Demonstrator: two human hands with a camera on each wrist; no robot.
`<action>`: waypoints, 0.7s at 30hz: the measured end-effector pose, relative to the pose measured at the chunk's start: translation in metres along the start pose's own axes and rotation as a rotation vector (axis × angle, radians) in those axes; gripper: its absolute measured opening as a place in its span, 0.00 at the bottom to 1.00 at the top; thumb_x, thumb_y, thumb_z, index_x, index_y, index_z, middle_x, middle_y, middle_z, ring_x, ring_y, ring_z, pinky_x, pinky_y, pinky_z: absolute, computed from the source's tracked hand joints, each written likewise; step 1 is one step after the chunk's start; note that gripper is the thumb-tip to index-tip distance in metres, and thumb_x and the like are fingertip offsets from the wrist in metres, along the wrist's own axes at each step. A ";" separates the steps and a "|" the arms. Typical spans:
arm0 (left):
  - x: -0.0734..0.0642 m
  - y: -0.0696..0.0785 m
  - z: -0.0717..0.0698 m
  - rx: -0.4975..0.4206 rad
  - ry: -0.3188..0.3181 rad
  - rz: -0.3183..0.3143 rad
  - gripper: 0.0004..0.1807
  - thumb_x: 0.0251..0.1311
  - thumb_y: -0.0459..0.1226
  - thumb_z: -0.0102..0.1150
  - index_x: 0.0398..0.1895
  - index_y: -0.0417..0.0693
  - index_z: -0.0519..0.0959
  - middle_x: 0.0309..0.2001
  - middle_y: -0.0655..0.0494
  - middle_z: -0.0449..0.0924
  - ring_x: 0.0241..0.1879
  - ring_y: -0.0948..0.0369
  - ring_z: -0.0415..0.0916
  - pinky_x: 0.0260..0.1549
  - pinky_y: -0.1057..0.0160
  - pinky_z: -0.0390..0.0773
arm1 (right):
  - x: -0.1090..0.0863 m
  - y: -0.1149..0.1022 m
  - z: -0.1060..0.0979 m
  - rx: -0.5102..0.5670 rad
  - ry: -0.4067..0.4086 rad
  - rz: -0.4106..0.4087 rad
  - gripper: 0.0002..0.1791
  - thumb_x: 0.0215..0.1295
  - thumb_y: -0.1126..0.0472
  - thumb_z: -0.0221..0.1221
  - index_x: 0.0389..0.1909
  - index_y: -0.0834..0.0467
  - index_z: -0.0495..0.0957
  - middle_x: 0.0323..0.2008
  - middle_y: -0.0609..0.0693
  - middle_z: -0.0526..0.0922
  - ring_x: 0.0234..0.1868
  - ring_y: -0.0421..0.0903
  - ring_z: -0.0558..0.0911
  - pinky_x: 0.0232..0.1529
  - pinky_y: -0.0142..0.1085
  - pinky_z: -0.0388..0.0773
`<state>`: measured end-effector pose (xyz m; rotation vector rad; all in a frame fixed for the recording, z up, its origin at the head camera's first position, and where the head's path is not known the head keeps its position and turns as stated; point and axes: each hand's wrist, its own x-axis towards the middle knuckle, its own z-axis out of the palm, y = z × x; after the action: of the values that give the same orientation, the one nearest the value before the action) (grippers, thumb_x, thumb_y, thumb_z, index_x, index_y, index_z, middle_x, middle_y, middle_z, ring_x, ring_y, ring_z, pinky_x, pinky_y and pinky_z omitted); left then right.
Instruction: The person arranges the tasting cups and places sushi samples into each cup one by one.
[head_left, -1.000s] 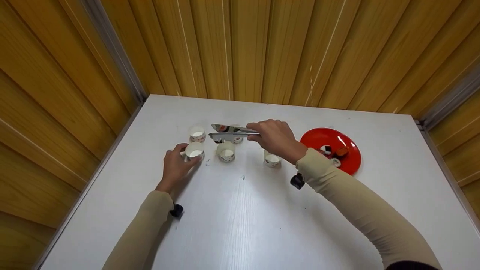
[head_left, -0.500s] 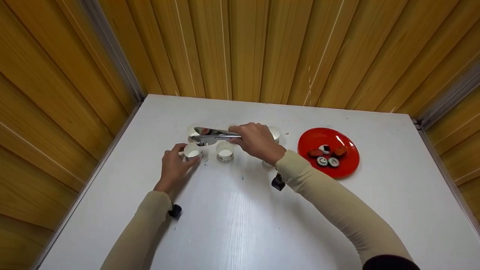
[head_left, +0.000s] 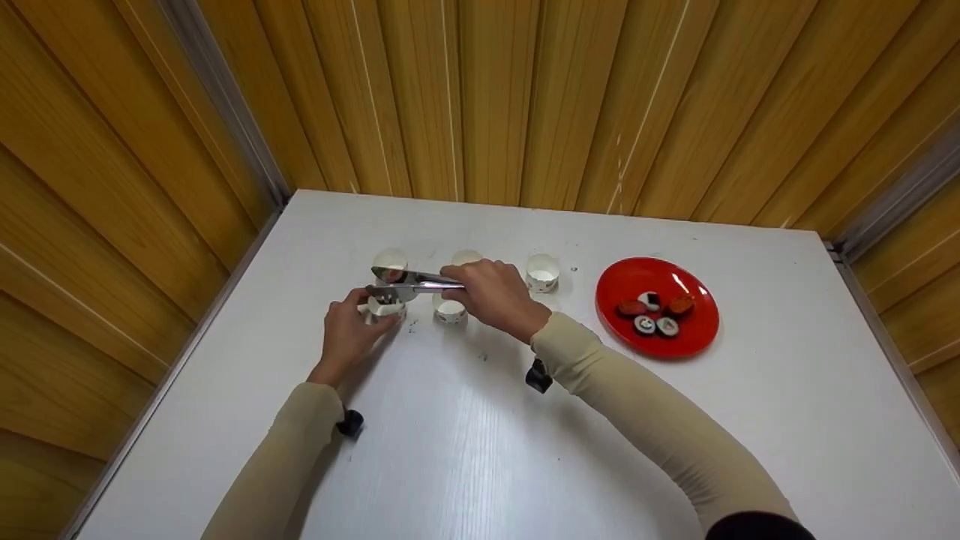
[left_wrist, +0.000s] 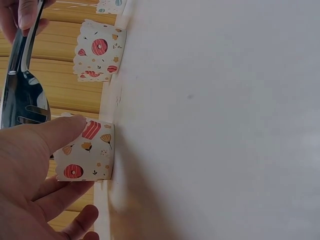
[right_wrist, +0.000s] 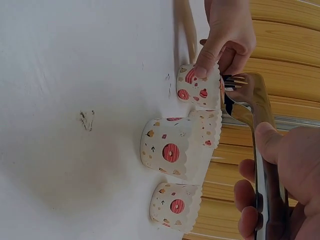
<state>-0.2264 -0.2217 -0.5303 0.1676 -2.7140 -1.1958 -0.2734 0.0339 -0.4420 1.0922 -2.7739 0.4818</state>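
My left hand (head_left: 347,334) pinches a white paper baking cup (left_wrist: 87,150) with a red and orange print, thumb on one side and fingers on the other, upright at the table. My right hand (head_left: 491,294) grips metal serving tongs (right_wrist: 262,150) with slotted ends. Those ends lie right over the mouth of that cup in the head view and at its scalloped rim in the right wrist view. A dark, reddish and green patch shows at the tong ends; I cannot tell whether it is a sushi piece or a reflection.
More paper cups stand around the hands, such as the near middle cup (head_left: 450,310) and the back right cup (head_left: 542,272). To the right, a red plate (head_left: 694,337) bears several toy-like sushi pieces (head_left: 667,326). Wood-look panels (head_left: 495,112) rise behind the white table (head_left: 465,450).
My right hand has carried the tongs left and toward me, from above the middle cups to the cup at my left hand. The plate's sushi has come into full view; the left hand stays put.
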 end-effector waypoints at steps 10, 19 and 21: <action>0.000 0.002 0.001 -0.002 -0.002 -0.008 0.36 0.57 0.43 0.76 0.64 0.36 0.74 0.61 0.38 0.79 0.58 0.44 0.71 0.59 0.45 0.67 | 0.000 0.000 0.004 0.021 0.010 -0.001 0.12 0.71 0.50 0.65 0.51 0.48 0.85 0.39 0.43 0.88 0.33 0.41 0.82 0.32 0.44 0.80; 0.001 0.000 0.001 0.024 0.008 0.022 0.35 0.57 0.42 0.76 0.64 0.34 0.74 0.60 0.38 0.80 0.60 0.42 0.71 0.61 0.43 0.67 | 0.000 -0.002 0.009 0.020 0.027 -0.010 0.12 0.70 0.50 0.65 0.50 0.49 0.85 0.36 0.44 0.89 0.30 0.42 0.82 0.28 0.44 0.79; 0.000 0.001 0.001 0.032 0.009 0.030 0.35 0.58 0.42 0.76 0.64 0.34 0.74 0.60 0.38 0.80 0.60 0.42 0.71 0.61 0.42 0.67 | 0.000 -0.002 0.010 0.017 0.025 -0.009 0.12 0.70 0.50 0.66 0.49 0.49 0.85 0.36 0.44 0.89 0.30 0.42 0.82 0.27 0.45 0.78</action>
<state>-0.2269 -0.2208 -0.5303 0.1356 -2.7189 -1.1409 -0.2718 0.0290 -0.4506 1.0943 -2.7465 0.5152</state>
